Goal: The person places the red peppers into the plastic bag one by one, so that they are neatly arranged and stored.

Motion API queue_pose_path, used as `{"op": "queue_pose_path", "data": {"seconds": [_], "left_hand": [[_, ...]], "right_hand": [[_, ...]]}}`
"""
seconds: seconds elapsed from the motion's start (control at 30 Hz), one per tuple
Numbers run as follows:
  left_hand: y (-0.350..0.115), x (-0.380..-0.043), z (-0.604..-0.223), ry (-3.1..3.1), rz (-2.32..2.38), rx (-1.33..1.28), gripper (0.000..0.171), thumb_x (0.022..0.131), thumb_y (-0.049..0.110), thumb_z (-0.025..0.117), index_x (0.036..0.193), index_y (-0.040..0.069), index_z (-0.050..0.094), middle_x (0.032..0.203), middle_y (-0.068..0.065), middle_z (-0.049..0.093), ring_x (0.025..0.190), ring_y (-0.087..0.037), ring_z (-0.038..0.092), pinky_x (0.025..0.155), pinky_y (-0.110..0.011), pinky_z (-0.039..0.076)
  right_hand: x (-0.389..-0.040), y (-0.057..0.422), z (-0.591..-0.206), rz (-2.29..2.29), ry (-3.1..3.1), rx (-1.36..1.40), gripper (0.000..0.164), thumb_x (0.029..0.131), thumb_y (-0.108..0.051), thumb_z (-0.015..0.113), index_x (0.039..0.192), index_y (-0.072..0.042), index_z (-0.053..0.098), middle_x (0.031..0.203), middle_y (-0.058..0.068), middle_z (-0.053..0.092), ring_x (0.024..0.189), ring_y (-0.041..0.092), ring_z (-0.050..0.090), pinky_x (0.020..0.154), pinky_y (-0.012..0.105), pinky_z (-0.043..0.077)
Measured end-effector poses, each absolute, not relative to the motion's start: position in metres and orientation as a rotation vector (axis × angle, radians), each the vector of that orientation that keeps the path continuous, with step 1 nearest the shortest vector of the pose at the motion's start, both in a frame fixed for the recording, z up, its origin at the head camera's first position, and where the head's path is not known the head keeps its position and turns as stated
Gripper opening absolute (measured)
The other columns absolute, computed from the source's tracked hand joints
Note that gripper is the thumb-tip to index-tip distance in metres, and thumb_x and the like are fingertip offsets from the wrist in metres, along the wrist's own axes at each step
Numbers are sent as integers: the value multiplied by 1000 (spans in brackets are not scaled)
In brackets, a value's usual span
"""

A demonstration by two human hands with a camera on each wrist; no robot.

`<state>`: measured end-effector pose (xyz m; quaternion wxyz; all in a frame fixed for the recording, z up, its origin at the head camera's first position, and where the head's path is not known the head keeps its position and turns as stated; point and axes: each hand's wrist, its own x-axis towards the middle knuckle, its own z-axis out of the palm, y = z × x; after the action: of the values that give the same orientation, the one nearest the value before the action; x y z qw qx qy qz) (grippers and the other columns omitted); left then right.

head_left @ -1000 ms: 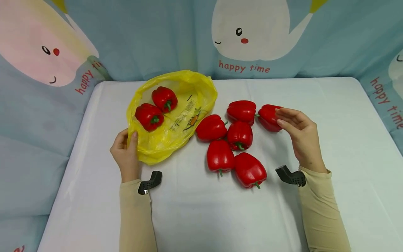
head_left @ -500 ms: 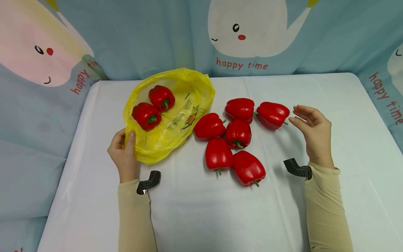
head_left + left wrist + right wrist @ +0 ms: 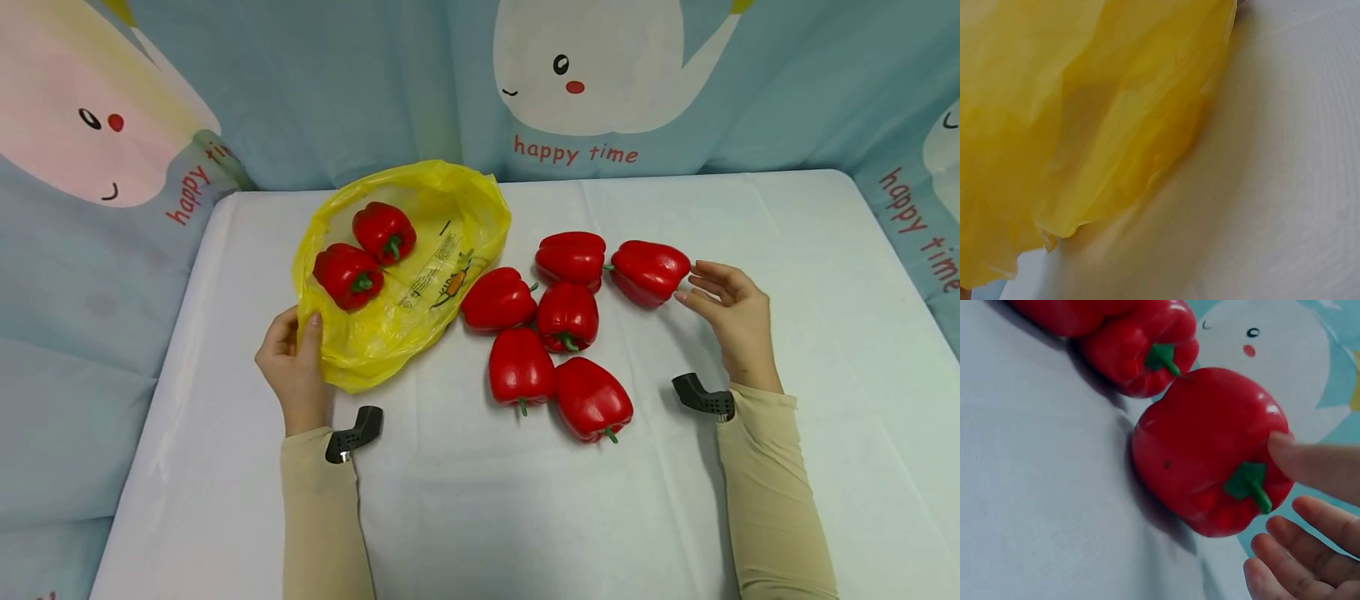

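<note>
My left hand (image 3: 296, 371) pinches the near left rim of a yellow plastic bag (image 3: 367, 354), thumb inside the opening. The bag lies with its mouth open. Inside are two red bell peppers, one nearer (image 3: 345, 275) and one farther (image 3: 383, 229). In the left wrist view yellow plastic (image 3: 1135, 125) covers much of the frame. My right hand (image 3: 738, 325) is at the stem end of the rightmost bell pepper (image 3: 648, 273), fingers spread and not around it. In the right wrist view the thumb overlaps that pepper (image 3: 1204, 444); whether it touches, I cannot tell.
Several more red bell peppers cluster mid-table, among them a far one (image 3: 572, 258) and a near one (image 3: 592, 400). A white cloth (image 3: 480, 508) covers the table. Behind it hangs a blue curtain (image 3: 360, 100) with printed whales.
My right hand drew right, away from the rightmost pepper, then came back a little left to its stem end. My left hand keeps its hold on the bag. The head view shifted slightly.
</note>
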<state>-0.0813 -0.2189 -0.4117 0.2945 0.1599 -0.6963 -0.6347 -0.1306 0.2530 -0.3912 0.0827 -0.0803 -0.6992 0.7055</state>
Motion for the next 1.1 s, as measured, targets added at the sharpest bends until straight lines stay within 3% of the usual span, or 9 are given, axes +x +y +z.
{"op": "queue_pose_path", "data": {"seconds": [0.3,0.47,0.63,0.83,1.1], "left_hand": [[-219,-81,-412,-1864,-1679,435,20,91,12,64,106,0,69,103,-4,66,95,-19,56,87,-21,47],[-220,-81,-413,-1851,-1684,418,18,91,10,64,105,2,70,103,-5,66,94,-19,56,87,-21,47],[-219,-83,-413,-1828,-1705,395,15,90,8,64,103,4,71,102,-6,66,94,-19,56,86,-22,47],[-219,-84,-413,-1834,-1711,408,19,91,10,65,105,-1,70,102,-5,66,93,-20,55,87,-22,47],[-218,-82,-411,-1833,-1723,420,20,91,10,65,106,-1,69,102,-5,66,94,-20,55,88,-22,47]], "right_hand": [[-134,250,-399,2089,-2251,-179,59,79,3,74,132,-6,52,125,1,53,110,14,51,85,12,45],[-135,246,-404,1991,-2399,-163,73,80,-1,74,144,-7,38,136,5,45,112,13,45,84,10,44],[-137,241,-407,1854,-2533,-152,82,82,-7,74,149,-11,27,147,10,36,122,16,42,90,16,42],[-137,237,-410,1817,-2552,-171,86,83,-10,73,151,-15,21,150,11,31,128,24,37,99,29,39],[-136,233,-411,1782,-2558,-200,84,83,-14,73,150,-15,22,147,13,34,124,21,41,99,25,39]]}}
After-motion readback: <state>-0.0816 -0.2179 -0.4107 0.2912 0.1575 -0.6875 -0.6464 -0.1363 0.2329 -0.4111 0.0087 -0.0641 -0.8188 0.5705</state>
